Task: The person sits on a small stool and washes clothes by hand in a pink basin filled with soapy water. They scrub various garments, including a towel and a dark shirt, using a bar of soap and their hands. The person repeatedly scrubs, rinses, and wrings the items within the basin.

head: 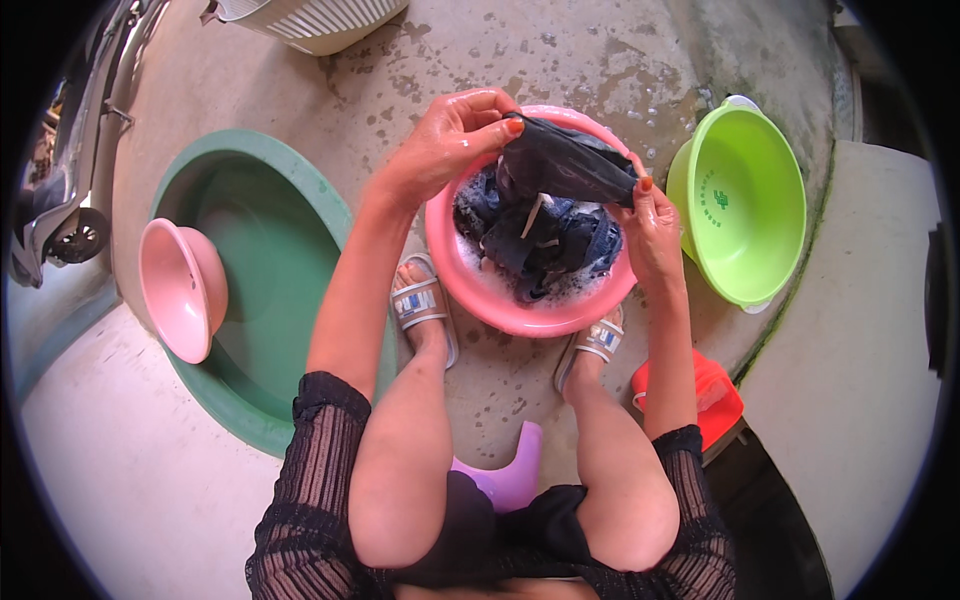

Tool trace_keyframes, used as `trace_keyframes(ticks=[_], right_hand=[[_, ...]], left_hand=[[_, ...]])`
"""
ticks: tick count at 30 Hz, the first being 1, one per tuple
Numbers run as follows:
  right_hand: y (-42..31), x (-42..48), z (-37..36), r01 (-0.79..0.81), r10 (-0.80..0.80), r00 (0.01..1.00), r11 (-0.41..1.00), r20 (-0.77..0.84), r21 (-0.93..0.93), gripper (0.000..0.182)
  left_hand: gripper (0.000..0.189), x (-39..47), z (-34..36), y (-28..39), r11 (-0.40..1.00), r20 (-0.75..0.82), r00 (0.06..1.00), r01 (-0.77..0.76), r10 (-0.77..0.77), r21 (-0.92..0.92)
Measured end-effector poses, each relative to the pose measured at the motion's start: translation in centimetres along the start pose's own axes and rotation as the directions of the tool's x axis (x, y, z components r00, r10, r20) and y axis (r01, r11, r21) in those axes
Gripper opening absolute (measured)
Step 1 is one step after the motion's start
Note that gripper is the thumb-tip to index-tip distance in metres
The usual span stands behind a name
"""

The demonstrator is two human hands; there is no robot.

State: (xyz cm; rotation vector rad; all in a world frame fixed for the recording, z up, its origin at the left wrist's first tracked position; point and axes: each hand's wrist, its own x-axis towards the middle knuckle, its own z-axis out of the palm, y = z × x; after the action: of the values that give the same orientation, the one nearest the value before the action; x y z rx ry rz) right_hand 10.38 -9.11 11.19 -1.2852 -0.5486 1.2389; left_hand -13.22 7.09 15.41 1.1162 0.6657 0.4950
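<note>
Stretched between my two hands is the band of a dark wet garment (570, 161), probably its waistband. My left hand (457, 131) pinches one end between thumb and fingers. At the other end my right hand (649, 217) grips the edge, thumb on the near side. The rest of the garment hangs down towards a pink plastic basin (525, 322) on the floor between my feet. In the basin, dark wet clothes (540, 240) lie in soapy water, with a pale drawstring (532, 216) on top. Where the held garment ends among them I cannot tell.
To the left stands a large green tub (277, 300) with a small pink bowl (180, 289) at its rim. A lime-green basin (750, 202) and a red container (716, 401) are on the right. A white basket (330, 26) stands beyond; a purple stool (514, 472) is under me.
</note>
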Motion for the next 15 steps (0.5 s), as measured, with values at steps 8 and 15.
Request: trace_keyframes(ticks=[8, 15], right_hand=[[6.6, 3.6, -0.6, -0.184, 0.085, 0.980, 0.738, 0.180, 0.650, 0.027], [8.4, 1.4, -0.1, -0.150, 0.006, 0.977, 0.737, 0.215, 0.659, 0.033]], left_hand=[[0.035, -1.1, 15.5, -7.7, 0.534, 0.188, 0.858, -0.454, 0.479, 0.713], [0.025, 1.8, 14.5, -7.8, 0.615, -0.100, 0.920, -0.169, 0.378, 0.770]])
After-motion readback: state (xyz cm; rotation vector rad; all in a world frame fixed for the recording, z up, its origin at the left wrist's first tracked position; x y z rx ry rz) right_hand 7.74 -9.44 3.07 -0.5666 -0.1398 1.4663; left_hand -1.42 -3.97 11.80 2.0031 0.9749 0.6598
